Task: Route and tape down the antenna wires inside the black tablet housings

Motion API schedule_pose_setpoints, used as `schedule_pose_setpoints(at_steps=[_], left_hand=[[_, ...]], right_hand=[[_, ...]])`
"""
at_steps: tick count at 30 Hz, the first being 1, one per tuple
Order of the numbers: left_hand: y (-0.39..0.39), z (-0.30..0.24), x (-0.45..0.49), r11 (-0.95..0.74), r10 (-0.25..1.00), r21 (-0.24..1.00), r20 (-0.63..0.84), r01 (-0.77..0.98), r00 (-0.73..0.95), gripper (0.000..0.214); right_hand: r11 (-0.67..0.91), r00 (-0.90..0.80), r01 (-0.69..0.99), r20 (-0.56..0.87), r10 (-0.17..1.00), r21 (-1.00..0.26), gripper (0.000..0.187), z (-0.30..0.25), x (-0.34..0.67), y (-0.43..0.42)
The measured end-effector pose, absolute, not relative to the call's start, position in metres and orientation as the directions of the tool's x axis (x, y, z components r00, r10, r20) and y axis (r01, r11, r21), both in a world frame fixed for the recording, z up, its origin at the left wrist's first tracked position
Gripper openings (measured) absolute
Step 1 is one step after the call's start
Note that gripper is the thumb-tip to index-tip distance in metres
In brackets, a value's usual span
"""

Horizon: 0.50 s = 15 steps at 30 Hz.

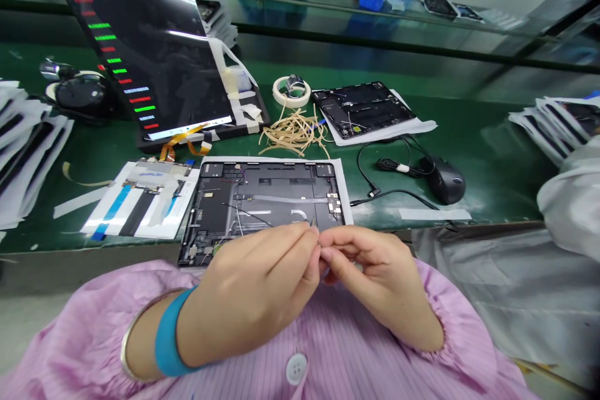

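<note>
Head feed: my left hand [255, 290] and right hand [375, 281] meet just over the lower edge of an opened tablet back housing [262, 197], fingertips [313, 232] pinched on something too thin for me to make out. Blue wrist strap [169, 339] on the left wrist. Further up the green workbench [487, 131]: loose rubber bands [295, 132], a masking tape roll [291, 91], a second opened housing [363, 109], a corded mouse [444, 180], and a lit display panel [150, 50] showing colored bars.
</note>
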State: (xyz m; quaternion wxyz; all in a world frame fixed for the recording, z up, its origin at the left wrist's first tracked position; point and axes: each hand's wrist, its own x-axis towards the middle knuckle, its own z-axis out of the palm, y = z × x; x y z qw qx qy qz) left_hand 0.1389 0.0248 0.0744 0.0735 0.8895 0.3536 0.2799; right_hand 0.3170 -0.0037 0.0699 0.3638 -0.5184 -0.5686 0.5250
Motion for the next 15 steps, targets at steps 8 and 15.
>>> schedule_pose_setpoints(at_steps=[8,15], left_hand=[[0.028,0.0737,0.1426,-0.693,0.721,0.421,0.417,0.585,0.554,0.021],[0.0319,0.0784,0.1422,-0.663,0.746,0.497,0.379,0.56,0.547,0.018]], right_hand=[[-0.104,-0.187,0.193,-0.14,0.972,-0.976,0.008,0.0668,0.3152,-0.0041],[-0.101,-0.198,0.22,-0.146,0.969,-0.97,0.009,0.0653,0.3166,-0.0042]])
